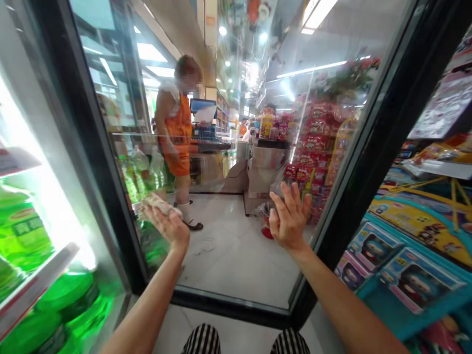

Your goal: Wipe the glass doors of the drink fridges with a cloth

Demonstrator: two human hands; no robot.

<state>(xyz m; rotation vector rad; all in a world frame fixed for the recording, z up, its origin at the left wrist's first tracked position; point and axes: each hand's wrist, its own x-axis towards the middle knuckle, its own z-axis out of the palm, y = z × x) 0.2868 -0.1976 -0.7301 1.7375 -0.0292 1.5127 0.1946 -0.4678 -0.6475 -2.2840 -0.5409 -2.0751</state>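
A glass cooler door [228, 147] with a black frame stands open in front of me. My left hand [167, 223] presses a crumpled pale cloth [157, 204] against the glass near the door's left edge. My right hand [291, 216] lies flat on the glass near the right side of the frame, fingers spread and holding nothing. Both arms reach forward from below.
Lit cooler shelves [40, 275] with green bottles are on my left. Toy boxes on a blue rack [401, 275] are on my right. Through the glass a person in an orange apron [177, 137] stands by a checkout counter [210, 145], near stacked red packages [313, 152].
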